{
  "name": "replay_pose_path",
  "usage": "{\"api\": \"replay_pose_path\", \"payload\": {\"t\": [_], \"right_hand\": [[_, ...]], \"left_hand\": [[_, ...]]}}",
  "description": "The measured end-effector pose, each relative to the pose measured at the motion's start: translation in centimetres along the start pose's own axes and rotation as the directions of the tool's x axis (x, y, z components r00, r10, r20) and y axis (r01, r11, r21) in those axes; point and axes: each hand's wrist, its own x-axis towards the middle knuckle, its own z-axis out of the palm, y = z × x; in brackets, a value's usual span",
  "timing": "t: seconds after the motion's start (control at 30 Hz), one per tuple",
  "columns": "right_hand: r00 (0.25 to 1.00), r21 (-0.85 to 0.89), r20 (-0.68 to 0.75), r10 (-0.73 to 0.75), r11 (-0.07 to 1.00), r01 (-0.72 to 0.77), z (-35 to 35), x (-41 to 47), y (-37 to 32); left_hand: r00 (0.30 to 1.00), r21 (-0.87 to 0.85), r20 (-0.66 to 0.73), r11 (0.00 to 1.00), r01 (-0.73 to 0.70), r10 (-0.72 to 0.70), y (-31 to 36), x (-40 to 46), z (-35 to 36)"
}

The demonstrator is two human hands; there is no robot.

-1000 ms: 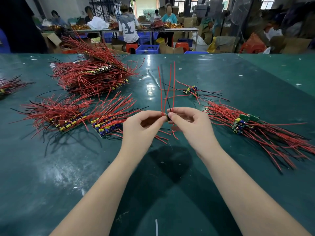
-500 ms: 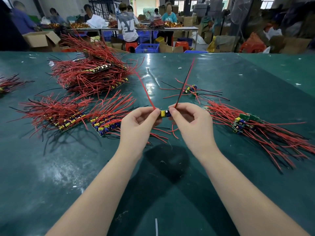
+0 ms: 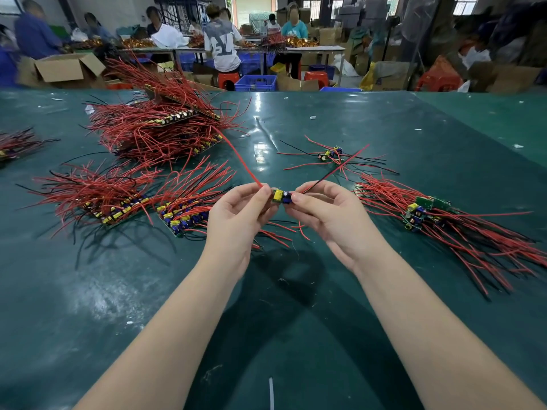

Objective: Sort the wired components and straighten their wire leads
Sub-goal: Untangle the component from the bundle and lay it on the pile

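A small circuit board (image 3: pixel 281 196) with a yellow part and blue capacitors is held above the green table between both hands. My left hand (image 3: pixel 239 214) pinches its left end, where red leads (image 3: pixel 236 152) run up and to the left. My right hand (image 3: pixel 328 217) pinches the right end, where red and black leads (image 3: pixel 340 167) slant up to the right. Sorted rows of the same boards lie at the left (image 3: pixel 118 208) and beside my left hand (image 3: pixel 183 217). Another bundle (image 3: pixel 423 214) lies to the right.
A big tangled heap of boards with red wires (image 3: pixel 159 131) sits at the back left. A couple of loose boards (image 3: pixel 330 153) lie beyond my hands. Another small bundle (image 3: pixel 11 146) pokes in at the far left edge. People work at tables behind.
The leads, first bunched upright above my fingers, have been spread apart to left and right. The board has turned flat between my hands and now shows its yellow part.
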Motion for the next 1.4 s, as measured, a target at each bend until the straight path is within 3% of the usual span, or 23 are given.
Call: {"api": "replay_pose_path", "payload": {"t": [0.23, 0.57, 0.9, 1.3, 1.4], "right_hand": [[0.998, 0.151, -0.015, 0.058, 0.987, -0.055, 0.2, -0.2, -0.2], [0.990, 0.334, 0.018, 0.137, 0.933, -0.135, 0.5, -0.2, -0.2], [0.991, 0.196, -0.073, 0.111, 0.976, -0.095, 0.4, -0.3, -0.1], [0.996, 0.384, -0.047, 0.079, 0.922, -0.055, 0.9, -0.3, 0.3], [0.996, 0.296, -0.081, 0.040, 0.955, -0.015, 0.8, -0.2, 0.3]], "left_hand": [[1.000, -0.053, -0.013, 0.999, 0.001, -0.001, 0.0, -0.1, 0.3], [0.994, -0.192, 0.038, 0.975, 0.112, -0.107, 0.4, 0.0, 0.2], [0.999, -0.086, 0.020, 0.995, 0.050, -0.048, 0.5, -0.1, 0.3], [0.996, -0.243, 0.009, 0.966, 0.091, -0.092, 1.0, -0.3, 0.3], [0.997, -0.209, 0.017, 0.975, 0.080, -0.078, 1.0, -0.2, 0.1]]}}
